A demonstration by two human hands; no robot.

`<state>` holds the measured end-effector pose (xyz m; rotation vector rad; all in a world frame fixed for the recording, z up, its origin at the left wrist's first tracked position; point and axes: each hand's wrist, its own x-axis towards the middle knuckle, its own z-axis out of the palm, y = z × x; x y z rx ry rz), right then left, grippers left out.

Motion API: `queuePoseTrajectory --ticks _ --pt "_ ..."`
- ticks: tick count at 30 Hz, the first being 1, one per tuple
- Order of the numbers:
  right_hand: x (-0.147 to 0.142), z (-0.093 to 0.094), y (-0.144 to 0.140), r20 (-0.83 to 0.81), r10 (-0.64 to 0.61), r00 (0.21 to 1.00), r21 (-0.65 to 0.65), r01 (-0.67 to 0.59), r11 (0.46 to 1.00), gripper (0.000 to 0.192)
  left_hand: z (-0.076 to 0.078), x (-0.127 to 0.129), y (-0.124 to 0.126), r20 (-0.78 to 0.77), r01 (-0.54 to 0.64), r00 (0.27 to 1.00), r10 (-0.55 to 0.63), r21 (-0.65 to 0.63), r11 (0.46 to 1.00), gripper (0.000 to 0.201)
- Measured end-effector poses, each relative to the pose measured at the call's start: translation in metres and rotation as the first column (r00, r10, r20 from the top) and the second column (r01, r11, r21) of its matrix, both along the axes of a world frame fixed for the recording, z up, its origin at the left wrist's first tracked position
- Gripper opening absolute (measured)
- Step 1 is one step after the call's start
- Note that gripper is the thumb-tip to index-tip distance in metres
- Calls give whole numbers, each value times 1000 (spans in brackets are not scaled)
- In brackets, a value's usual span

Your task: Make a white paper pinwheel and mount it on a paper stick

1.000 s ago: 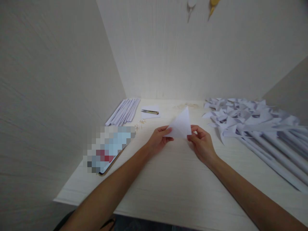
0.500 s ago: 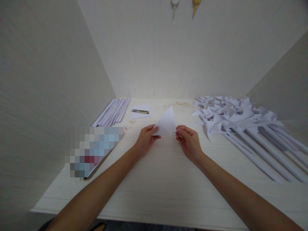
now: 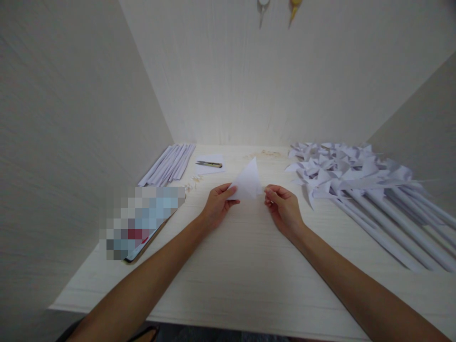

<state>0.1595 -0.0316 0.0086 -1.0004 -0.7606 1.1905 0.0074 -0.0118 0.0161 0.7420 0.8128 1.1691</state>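
Both hands pinch one folded paper triangle [image 3: 247, 183] mid-counter: left hand [image 3: 217, 205] on its left corner, right hand [image 3: 283, 209] on its right. Looks like early folding. At 2 o'clock sits a big pile of finished pinwheels [image 3: 356, 178]; at 10 o'clock, rolled paper sticks [image 3: 167, 165] and a cutter [image 3: 209, 164].

Paper pinwheels [image 3: 342, 173], rolled tubes [image 3: 167, 165], perhaps snips [image 3: 209, 164]
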Motion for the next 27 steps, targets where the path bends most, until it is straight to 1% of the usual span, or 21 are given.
queuePoseTrajectory --ticks 2,4,6,8,10,12,14,15,17,18,20,22,23,25,27 --pt "0 1 0 -20 9 1000 2 -9 1000 15 -1 0 0 -10 2 1000 -2 6 1000 12" --pt "-1 1 -1 -20 43 999 8 -43 999 16 -1 1 -1 -29 9 1000 -8 16 1000 15" --pt "-1 0 -1 25 102 994 12 -102 995 17 -1 1 -1 -56 11 998 -9 37 999 20" --pt "-2 -1 -1 96 154 983 12 -156 988 17 -2 0 -1 -100 6 995 2 78 997 32" --pt "-2 -3 0 144 174 974 14 -178 984 16 -3 -1 -1 -187 3 982 25 146 989 44" --pt "-2 -4 0 150 168 974 12 -172 985 16 -3 -2 -1 -325 19 944 61 239 971 48" --pt "-2 -4 0 140 153 978 11 -156 988 15 -3 -4 -1 -469 43 871 145 368 929 43" --pt "-2 -4 -1 136 146 980 11 -149 989 15 -3 -5 -2 -527 64 826 202 443 894 41" --pt "-2 -3 -1 131 138 982 12 -141 990 14 -4 -6 -3 -610 138 727 315 579 803 43" --pt "-2 -3 -1 129 135 982 12 -138 990 15 -4 -7 -3 -647 192 673 359 621 760 48" --pt "-2 -2 -2 128 132 983 14 -135 991 15 -6 -7 -4 -726 319 554 407 637 702 66" --pt "-2 -2 -2 141 138 980 18 -142 990 16 -8 -7 -4 -787 422 440 432 606 674 84" --pt "-3 -2 -3 154 143 978 19 -148 989 16 -9 -7 -4 -805 456 395 442 590 666 89" --pt "-3 -2 -3 188 157 970 25 -164 986 17 -10 -6 -5 -822 496 341 456 569 656 93" --pt "-4 -2 -3 230 169 958 37 -182 983 16 -11 -5 -6 -837 507 317 447 548 666 93"
